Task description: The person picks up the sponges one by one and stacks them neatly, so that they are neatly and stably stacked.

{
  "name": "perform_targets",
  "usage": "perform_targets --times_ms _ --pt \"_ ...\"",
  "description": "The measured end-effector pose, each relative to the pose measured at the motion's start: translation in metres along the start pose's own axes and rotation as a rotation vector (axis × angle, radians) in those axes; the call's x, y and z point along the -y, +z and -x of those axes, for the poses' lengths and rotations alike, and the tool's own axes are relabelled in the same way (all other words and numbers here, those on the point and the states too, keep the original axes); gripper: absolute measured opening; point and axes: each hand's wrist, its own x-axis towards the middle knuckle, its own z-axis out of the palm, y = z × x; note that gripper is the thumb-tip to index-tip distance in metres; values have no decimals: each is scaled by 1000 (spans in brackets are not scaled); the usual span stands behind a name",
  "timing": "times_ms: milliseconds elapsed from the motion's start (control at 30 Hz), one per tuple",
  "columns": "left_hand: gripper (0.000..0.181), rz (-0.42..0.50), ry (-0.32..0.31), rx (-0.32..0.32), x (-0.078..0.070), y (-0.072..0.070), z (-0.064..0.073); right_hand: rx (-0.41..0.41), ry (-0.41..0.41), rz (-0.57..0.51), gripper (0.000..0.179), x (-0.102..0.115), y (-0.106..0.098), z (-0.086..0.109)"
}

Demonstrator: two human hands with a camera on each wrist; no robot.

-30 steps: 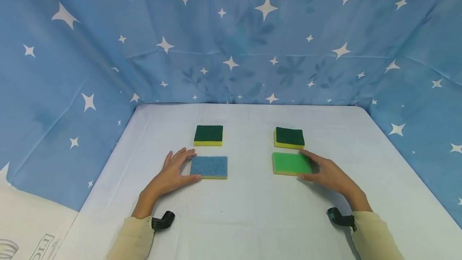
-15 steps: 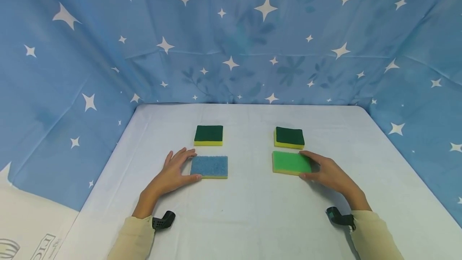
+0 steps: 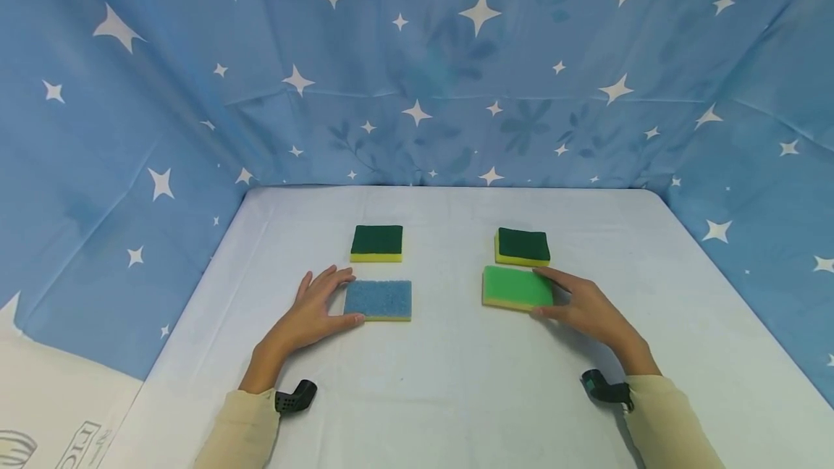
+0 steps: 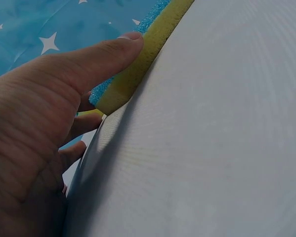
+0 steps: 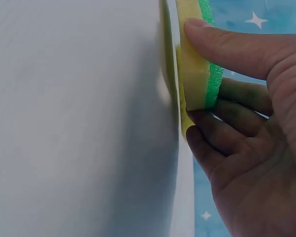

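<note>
My left hand [image 3: 316, 317] holds a blue-topped sponge [image 3: 383, 300] by its left end, thumb at the near edge and fingers at the far edge. In the left wrist view, the thumb presses the yellow side of this sponge [image 4: 133, 74], which lies on the cloth. Between thumb and fingers, my right hand [image 3: 589, 310] pinches a bright green-topped sponge [image 3: 516, 288]. The right wrist view shows this sponge [image 5: 194, 74] a little off the cloth, its yellow side under the thumb. Part of each sponge's grip is hidden behind the fingers.
Two dark green and yellow sponges lie just behind, one on the left [image 3: 377, 241] and one on the right [image 3: 523, 244]. A white cloth [image 3: 449, 382] covers the table. Blue starry curtains [image 3: 417, 78] rise at the back and sides.
My right hand has lifted the bright green sponge slightly and shifted it to the left, tilting it a little. The left hand and the blue sponge have stayed in place.
</note>
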Motion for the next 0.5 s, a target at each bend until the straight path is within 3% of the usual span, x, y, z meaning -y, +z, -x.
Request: perform_targets --times_ms 500 --pt "79 -5 -1 3 1 1 0 2 -92 -12 74 16 9 -25"
